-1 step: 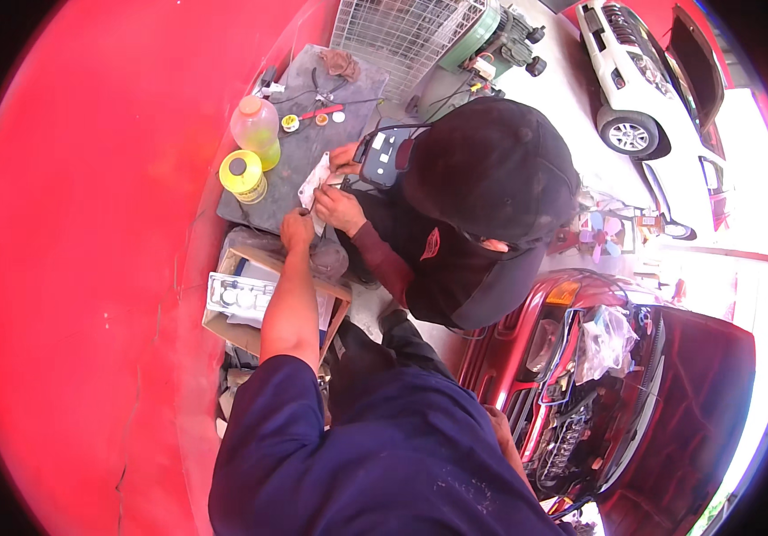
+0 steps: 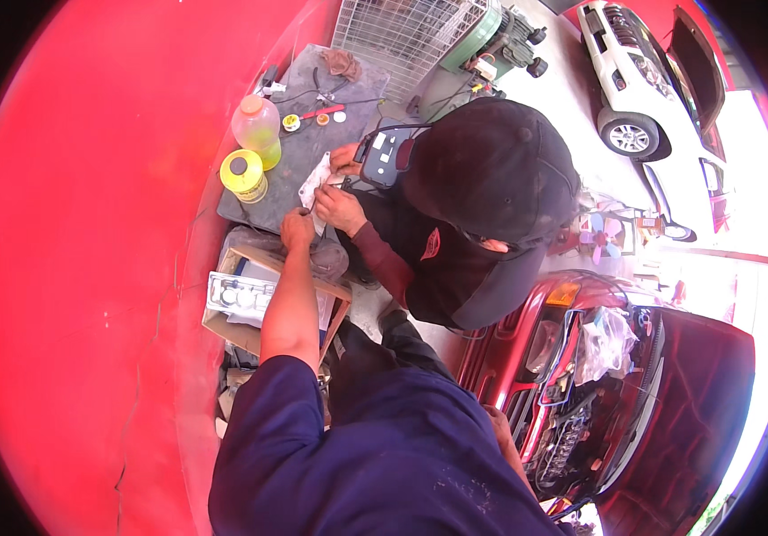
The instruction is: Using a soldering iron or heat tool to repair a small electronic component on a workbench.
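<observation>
My left arm reaches to the near edge of a dark workbench (image 2: 299, 156). There my left hand (image 2: 296, 230) has its fingers closed, right against a narrow whitish piece (image 2: 314, 181) with an uneven outline; what the fingers grip is too small to make out. A co-worker in a black cap (image 2: 495, 170) bends over the same piece, one hand (image 2: 341, 210) on its near part and the other hand (image 2: 344, 159) by its far end. Low at my right side, part of my right hand or forearm (image 2: 503, 433) shows beside a red car; its fingers are hidden.
A yellow-topped can (image 2: 243, 176) and a bottle of yellow-green liquid (image 2: 256, 128) stand on the bench, with small tins and a red tool (image 2: 317, 113) beyond. Below is an open box (image 2: 234, 332). A red car with raised hood (image 2: 688, 411) is at right, a compressor (image 2: 491, 45) behind.
</observation>
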`<state>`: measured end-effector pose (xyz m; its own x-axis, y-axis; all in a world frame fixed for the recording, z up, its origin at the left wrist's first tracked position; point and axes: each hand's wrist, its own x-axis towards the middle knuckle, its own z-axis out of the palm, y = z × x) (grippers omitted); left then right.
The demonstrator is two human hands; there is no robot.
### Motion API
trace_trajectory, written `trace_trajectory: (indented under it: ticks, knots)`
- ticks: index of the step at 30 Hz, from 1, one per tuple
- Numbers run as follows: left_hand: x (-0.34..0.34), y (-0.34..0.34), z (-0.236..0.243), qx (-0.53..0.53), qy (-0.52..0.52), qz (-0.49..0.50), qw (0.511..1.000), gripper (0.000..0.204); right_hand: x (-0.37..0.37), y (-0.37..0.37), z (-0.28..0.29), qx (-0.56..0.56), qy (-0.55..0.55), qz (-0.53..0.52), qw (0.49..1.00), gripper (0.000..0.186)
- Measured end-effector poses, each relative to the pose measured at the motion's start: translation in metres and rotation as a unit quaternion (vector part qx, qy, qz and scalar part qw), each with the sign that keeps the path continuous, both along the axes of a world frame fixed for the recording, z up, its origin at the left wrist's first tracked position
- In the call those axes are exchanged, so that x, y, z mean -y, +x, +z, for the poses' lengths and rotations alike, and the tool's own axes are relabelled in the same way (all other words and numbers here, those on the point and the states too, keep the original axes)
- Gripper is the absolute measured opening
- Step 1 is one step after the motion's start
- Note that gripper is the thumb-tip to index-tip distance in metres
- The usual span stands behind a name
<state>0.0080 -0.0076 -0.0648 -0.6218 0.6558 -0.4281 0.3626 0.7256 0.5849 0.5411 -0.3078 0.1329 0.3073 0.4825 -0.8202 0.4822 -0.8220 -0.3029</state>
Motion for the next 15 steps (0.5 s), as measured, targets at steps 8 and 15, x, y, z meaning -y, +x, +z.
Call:
trace_trajectory:
  ticks: [8, 15]
  knots:
    - [0.002, -0.007, 0.000, 0.003, 0.022, 0.018, 1.000, 0.023, -0.047, -0.044, 0.030, 0.025, 0.010, 0.050, 0.998, 0.049]
    - [0.004, -0.010, -0.004, 0.002, 0.019, 0.034, 0.999, 0.024, -0.092, -0.083, 0.037, -0.008, 0.035, 0.172, 0.984, 0.049]
